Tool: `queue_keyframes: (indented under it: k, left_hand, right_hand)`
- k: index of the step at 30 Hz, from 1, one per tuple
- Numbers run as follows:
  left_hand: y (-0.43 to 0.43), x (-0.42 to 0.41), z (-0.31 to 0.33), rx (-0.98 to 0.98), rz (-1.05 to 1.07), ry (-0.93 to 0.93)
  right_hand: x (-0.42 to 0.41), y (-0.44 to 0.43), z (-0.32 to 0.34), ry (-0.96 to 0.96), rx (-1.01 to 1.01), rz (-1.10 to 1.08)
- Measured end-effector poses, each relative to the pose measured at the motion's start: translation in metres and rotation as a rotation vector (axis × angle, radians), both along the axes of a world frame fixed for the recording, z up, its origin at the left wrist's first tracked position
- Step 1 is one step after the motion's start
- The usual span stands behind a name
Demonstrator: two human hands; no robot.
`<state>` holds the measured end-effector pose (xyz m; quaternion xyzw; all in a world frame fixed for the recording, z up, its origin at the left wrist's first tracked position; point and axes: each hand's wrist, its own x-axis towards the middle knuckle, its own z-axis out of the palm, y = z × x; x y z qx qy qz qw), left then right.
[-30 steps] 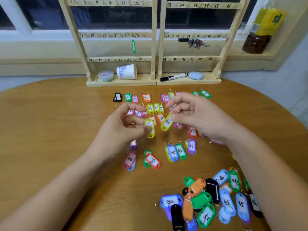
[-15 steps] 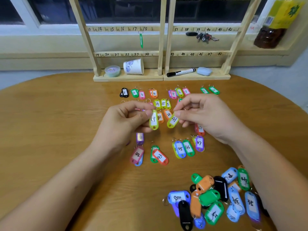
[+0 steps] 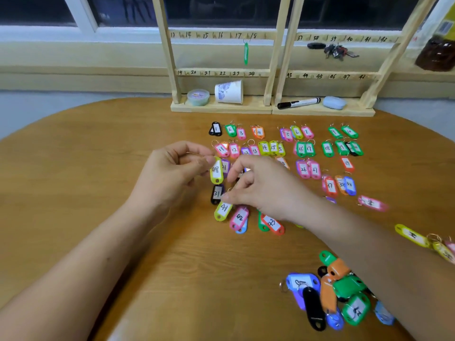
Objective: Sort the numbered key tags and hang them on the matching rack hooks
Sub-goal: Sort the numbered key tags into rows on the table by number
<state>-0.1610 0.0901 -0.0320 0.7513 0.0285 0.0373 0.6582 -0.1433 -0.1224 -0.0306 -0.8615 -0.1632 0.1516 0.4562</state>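
While the left hand (image 3: 172, 173) pinches tag 48 (image 3: 216, 170) above the surface (image 3: 98, 198), the right hand (image 3: 266, 190) pinches tag 41 (image 3: 223, 209) by its top, laying it beside tag 42 (image 3: 239, 217). Sorting is in hand; next, 48 should go further along this row, past tag 43 (image 3: 272, 223).

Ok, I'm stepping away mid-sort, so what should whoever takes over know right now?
Left hand: pinches yellow tag 48.
Right hand: pinches the top of tag 41, which lies beside tag 42 in the nearest row.
Done: many tags lie in numbered rows on the table; one green tag hangs on the rack near 18.
Left: sort the pile at near right, then hang nearly everything.
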Motion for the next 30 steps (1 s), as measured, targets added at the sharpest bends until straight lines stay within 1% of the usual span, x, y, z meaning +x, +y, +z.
queue_keyframes:
  k: [5,10,12,15,16,18,21,24,27,30]
  left_hand:
    - [0.0,-0.004,-0.002,-0.012,-0.023,0.03]
    - [-0.004,-0.007,-0.001,-0.03,-0.019,0.016]
    - [-0.007,-0.01,0.0,-0.047,-0.022,0.008]
    - [-0.015,-0.014,0.0,-0.059,-0.033,-0.013]
    - [-0.018,-0.016,0.001,-0.057,-0.044,-0.015]
    - [-0.027,-0.02,0.002,-0.053,-0.084,-0.009]
    - [-0.043,-0.027,0.005,-0.017,-0.134,-0.02]
    - [-0.057,-0.034,0.007,0.087,-0.175,-0.045]
    - [-0.067,-0.042,0.007,0.176,-0.244,0.009]
    - [-0.079,-0.05,0.004,0.246,-0.317,0.041]
  right_hand:
    - [-0.002,0.009,-0.005,-0.091,-0.147,0.064]
    - [-0.004,0.009,-0.003,-0.15,-0.175,0.084]
    - [-0.004,0.004,0.002,-0.15,-0.126,0.067]
    - [-0.003,-0.01,0.006,-0.002,0.113,-0.003]
    - [-0.003,-0.015,0.005,0.026,0.178,-0.044]
    - [-0.006,-0.026,0.002,0.028,0.242,-0.092]
    - [-0.016,-0.048,-0.002,0.036,0.267,-0.12]
    - [-0.026,-0.086,0.002,0.023,0.271,-0.206]
    - [-0.032,-0.129,0.007,0.003,0.257,-0.335]
    - [-0.038,-0.165,0.007,-0.036,0.183,-0.45]
